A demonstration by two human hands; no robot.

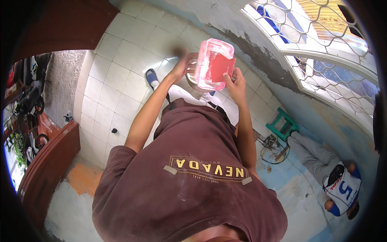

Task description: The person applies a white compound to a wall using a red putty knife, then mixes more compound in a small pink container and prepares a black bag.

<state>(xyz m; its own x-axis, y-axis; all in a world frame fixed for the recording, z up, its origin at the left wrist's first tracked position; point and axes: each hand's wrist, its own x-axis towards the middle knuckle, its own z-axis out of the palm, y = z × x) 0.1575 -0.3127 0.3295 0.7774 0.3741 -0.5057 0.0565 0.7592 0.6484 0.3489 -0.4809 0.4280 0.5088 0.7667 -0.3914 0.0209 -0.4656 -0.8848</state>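
One doorway at far left on my feed, with parked wheeled vehicles [30,103] beyond it; a brown door panel [50,161] below. Next, pale tiled floor [98,86], a small dark object [114,130] lying on it. Blue slipper [152,76] on the wearer's foot.

Left hand [182,69]: thumb raised, fingers spread and reaching to the tub's left edge; I cannot tell whether they bear its weight. Red tub [203,71], smeared white, held up before the body at upper centre, tilted toward me. Right hand [237,84]: narrow grip, thumb pressed on the lower right corner of a red flat piece [219,66], which lies over the tub's whitened inside.

Farther right: grilled window [322,56], green stool [282,124], loose cable [275,162] near it, then another person [316,153] in grey trousers.
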